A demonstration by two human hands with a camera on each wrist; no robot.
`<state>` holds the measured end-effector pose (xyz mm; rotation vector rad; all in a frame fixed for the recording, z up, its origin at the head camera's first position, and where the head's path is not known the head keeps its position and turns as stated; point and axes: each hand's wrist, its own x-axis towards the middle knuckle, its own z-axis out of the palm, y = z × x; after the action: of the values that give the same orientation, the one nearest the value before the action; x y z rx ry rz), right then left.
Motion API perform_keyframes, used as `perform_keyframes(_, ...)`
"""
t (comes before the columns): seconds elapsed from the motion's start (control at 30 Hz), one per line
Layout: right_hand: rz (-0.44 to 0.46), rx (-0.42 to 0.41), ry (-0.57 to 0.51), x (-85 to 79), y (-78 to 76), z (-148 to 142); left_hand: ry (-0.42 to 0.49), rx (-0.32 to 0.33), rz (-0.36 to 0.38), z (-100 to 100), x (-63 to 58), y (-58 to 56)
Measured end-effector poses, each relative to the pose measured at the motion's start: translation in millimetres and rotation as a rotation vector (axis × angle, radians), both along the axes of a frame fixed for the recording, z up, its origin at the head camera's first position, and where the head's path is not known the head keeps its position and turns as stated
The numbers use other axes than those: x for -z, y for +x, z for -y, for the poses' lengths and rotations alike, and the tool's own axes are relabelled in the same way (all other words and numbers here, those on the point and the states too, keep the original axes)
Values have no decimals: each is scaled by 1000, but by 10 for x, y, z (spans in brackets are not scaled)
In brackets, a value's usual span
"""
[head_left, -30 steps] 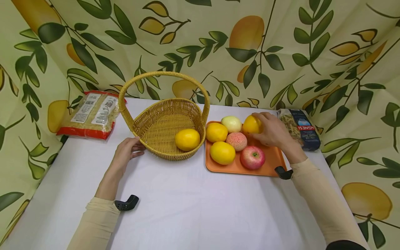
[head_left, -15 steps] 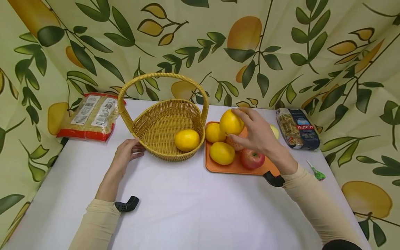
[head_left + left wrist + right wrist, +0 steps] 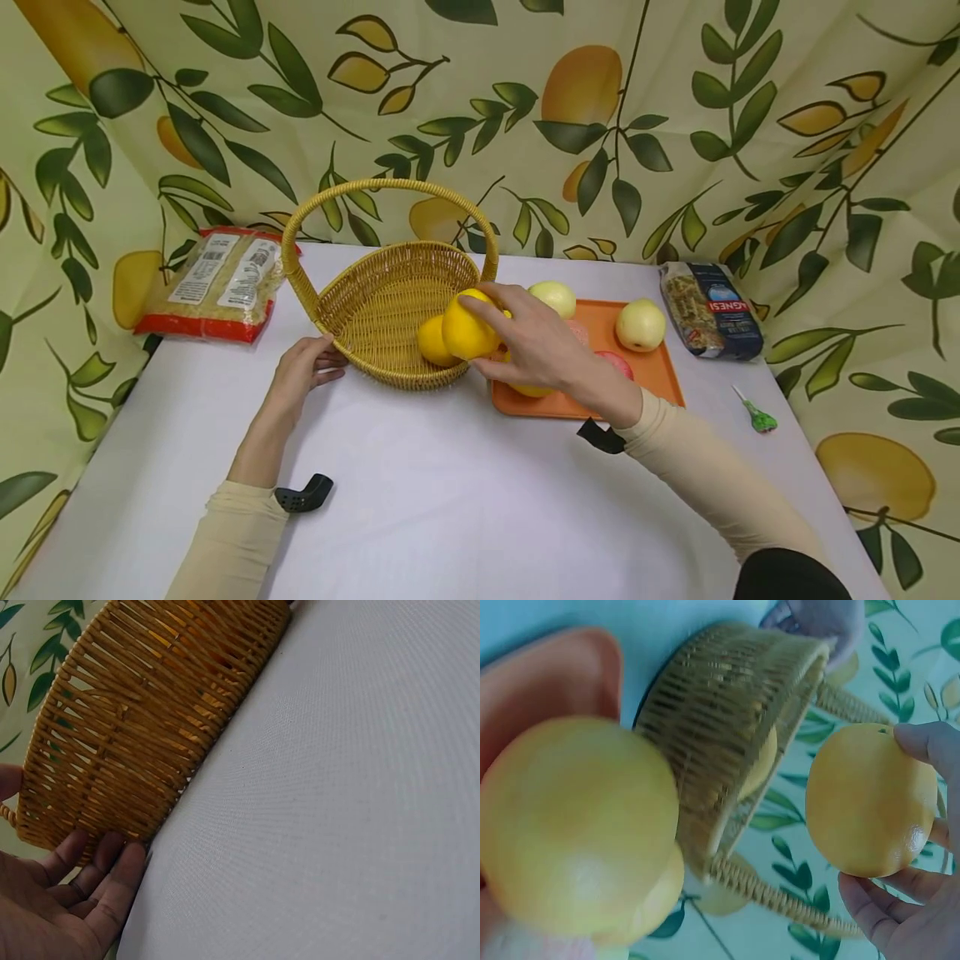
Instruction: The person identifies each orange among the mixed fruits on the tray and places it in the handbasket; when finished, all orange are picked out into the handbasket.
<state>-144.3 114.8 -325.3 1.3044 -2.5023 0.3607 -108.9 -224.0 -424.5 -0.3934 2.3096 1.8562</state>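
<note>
In the head view, my right hand (image 3: 536,337) pinches a yellow-skinned orange (image 3: 468,325) between thumb and fingers over the right rim of the wicker basket (image 3: 375,333). The right wrist view shows the green stem spot of this orange (image 3: 866,799). Another yellow fruit (image 3: 431,342) lies inside the basket, partly hidden behind the held one. My left hand (image 3: 300,371) holds the basket's left side. In the left wrist view, that hand's fingers (image 3: 112,892) bend against the lower woven wall, with the thumb up by the rim.
Right of the basket, an orange tray (image 3: 667,387) bears a pale round fruit (image 3: 640,325), a whitish fruit (image 3: 552,297), a red apple (image 3: 617,363) and others behind my hand. A pasta bag (image 3: 712,310), a grain bag (image 3: 217,283) and a small green-ended item (image 3: 757,415) lie around.
My right hand has lifted the orange off the tray and carried it left to the basket's edge. The pale round fruit on the tray has come into view. My left hand stays put.
</note>
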Motion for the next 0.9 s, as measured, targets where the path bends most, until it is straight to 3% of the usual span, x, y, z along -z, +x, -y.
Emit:
perform_keyframes(0.17,13,-40,48,38,9,207,-3,4,0,1,10,12)
perform_keyframes(0.43,34,-74,40,106,-25,432,4,7,-1,15,8,2)
perform_keyframes(0.9,99,-92,104,216,-26,559,5,2,3,10,4,3)
